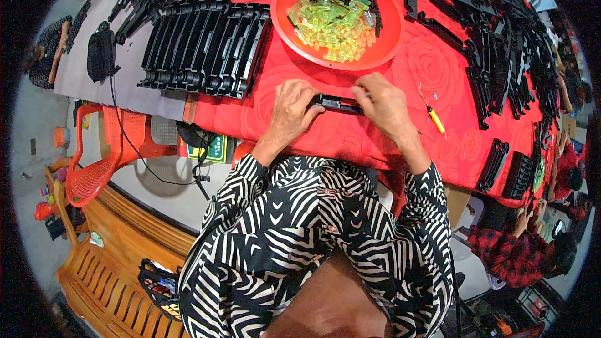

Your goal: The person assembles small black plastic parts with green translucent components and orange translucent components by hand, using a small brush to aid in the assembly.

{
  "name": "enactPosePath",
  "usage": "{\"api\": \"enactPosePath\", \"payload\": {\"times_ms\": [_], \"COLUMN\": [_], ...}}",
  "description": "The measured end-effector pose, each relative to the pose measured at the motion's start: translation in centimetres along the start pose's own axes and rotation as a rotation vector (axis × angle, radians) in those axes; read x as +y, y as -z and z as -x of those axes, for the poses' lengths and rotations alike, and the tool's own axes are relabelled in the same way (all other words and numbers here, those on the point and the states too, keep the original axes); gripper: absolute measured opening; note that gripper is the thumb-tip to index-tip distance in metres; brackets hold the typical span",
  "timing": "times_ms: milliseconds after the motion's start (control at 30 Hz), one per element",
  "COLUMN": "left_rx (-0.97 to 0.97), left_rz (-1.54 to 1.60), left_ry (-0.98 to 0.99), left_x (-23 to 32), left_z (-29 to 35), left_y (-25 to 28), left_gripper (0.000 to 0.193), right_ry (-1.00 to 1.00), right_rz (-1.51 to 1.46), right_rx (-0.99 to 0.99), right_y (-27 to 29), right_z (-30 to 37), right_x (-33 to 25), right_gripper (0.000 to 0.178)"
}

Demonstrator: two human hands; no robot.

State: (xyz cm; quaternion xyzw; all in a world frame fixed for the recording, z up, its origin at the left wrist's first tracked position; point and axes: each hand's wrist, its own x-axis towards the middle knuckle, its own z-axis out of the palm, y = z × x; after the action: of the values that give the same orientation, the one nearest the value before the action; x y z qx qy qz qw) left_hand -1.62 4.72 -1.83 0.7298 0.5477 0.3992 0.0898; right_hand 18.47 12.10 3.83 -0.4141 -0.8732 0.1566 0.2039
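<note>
Red cloth [432,66] lying under left hand [292,107] and right hand [383,106]. Row of black strips [200,44] lying left of left hand. Red bowl [389,37] with yellow pieces [332,28] sitting past both. Left hand pinching one end of single strip [338,102] between hands; right hand touching other end, cannot tell if pinching. Probably fitting strip together; next move likely needing steady left hold, right hand pressing.

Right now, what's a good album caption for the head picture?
Left hand and right hand hold a slim black part near a red bowl.
</note>
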Motion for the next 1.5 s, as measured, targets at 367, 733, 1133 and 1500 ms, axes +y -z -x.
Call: {"api": "enactPosePath", "payload": {"times_ms": [367,733,1133,1500], "left_rx": [-0.036,-0.002,0.023,-0.008], "left_rz": [0.0,-0.01,-0.013,-0.006], "left_ry": [0.043,0.032,0.004,0.041], "left_x": [0.2,0.2,0.2,0.4], "left_z": [0.0,0.1,0.0,0.2], "left_y": [0.1,-0.1,-0.1,-0.1], "left_gripper": [0.034,0.034,0.034,0.033], "right_ry": [-0.455,-0.345,-0.011,0.126], "right_rz": [-0.419,-0.368,-0.018,0.195], "right_rx": [0.217,0.288,0.007,-0.215], "right_y": [1.1,2.0,2.9,-1.7], "right_z": [4.1,2.3,-7.6,-11.4], "right_x": [3.2,1.5,0.3,0.8], "right_gripper": [0.018,0.011,0.015,0.013]}}
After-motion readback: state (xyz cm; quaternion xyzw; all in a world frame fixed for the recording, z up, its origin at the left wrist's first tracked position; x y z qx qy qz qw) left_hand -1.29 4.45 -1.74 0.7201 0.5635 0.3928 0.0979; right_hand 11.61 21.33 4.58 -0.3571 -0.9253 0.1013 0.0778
